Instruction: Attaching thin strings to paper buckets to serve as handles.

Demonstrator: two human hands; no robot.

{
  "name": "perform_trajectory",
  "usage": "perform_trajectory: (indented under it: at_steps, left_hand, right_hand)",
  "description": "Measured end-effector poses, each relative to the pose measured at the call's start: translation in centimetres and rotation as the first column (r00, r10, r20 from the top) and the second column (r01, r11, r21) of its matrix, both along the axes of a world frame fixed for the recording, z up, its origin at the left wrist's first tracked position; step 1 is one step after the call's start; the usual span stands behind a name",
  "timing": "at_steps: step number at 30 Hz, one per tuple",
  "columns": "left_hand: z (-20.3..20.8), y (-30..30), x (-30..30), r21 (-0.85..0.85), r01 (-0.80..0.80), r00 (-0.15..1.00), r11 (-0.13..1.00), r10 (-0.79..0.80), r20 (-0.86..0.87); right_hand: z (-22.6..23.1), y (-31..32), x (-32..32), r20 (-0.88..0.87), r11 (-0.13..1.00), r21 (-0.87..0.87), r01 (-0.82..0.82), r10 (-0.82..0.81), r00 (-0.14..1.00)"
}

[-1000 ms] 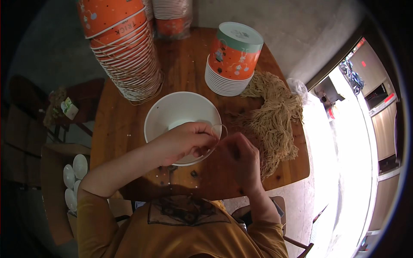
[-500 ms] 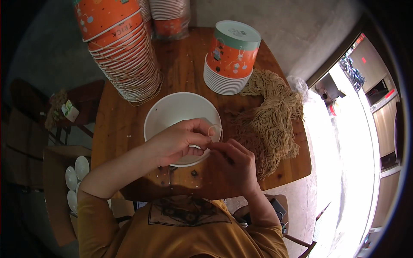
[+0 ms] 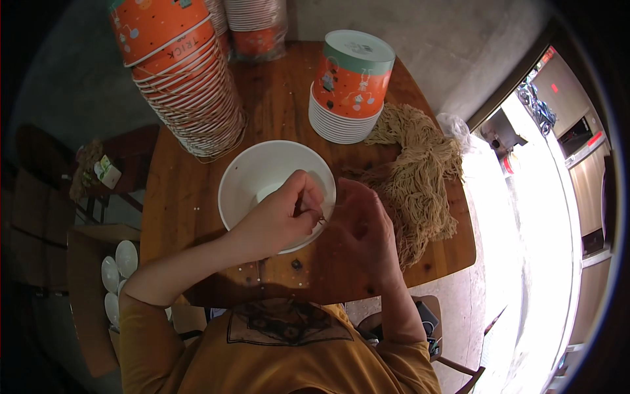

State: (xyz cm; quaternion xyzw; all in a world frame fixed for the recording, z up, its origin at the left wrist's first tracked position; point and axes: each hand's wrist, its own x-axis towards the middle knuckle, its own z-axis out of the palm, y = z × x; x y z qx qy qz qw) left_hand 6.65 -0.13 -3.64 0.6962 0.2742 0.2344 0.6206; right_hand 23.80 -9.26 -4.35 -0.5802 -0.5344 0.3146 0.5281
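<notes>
- My left hand (image 3: 279,220) lies over the near rim of the white bowl (image 3: 262,172), fingers curled, thumb and forefinger pinching what looks like a thin strand of noodle; the strand is too fine to trace fully.
- My right hand (image 3: 364,226) sits just beside it, right of the bowl, fingers loosely bent toward the same strand; I cannot tell if it grips anything.
- Step in hand, as I judge it: separating a small portion of noodles at the bowl's edge. The bowl looks empty otherwise.
- Next move would call for a light pinch and a steady pull, both hands close together, so the strand doesn't snap or drag others.
- The noodle heap (image 3: 417,177) lies on the desk (image 3: 177,210) right of the bowl, touching the short stack of orange paper bowls (image 3: 348,85) at the far side.
- A tall leaning stack of orange bowls (image 3: 184,79) stands far left; another wrapped stack (image 3: 252,26) behind.
- Desk is round, dark wood, crumbs scattered near edge.
- Room: grey concrete floor, bright doorway on the right, white spoons (image 3: 121,262) on a low shelf at left.
</notes>
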Motion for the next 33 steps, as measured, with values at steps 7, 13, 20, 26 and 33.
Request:
perform_trajectory:
  at_steps: [7, 13, 20, 26, 33]
  left_hand:
    - [1.0, -1.0, 0.3, 0.453, -0.025, 0.997, 0.891, 0.054, -0.051]
    - [0.7, -0.8, 0.6, 0.688, -0.005, 1.0, 0.725, 0.019, -0.013]
    - [0.8, -0.3, 0.0, 0.416, 0.034, 0.999, 0.909, -0.027, -0.023]
    - [0.8, 0.0, -0.2, 0.438, 0.095, 0.993, 0.894, -0.054, -0.104]
    - [0.3, -0.9, 0.0, 0.715, 0.029, 0.993, 0.698, 0.063, -0.103]
  right_hand:
    - [-0.3, 0.0, -0.4, 0.254, 0.998, 0.06, -0.011, -0.004, 0.967]
    - [-0.5, -0.2, -0.9, 0.197, 0.996, 0.068, 0.049, -0.061, 0.978]
    - [-1.2, -0.5, -0.9, 0.188, 0.994, 0.099, 0.054, -0.072, 0.98]
    - [-1.0, -0.7, -1.1, 0.26, 0.987, 0.155, 0.049, -0.089, 0.961]
    - [-1.6, -0.8, -1.2, 0.377, 0.964, 0.263, 0.036, -0.138, 0.916]
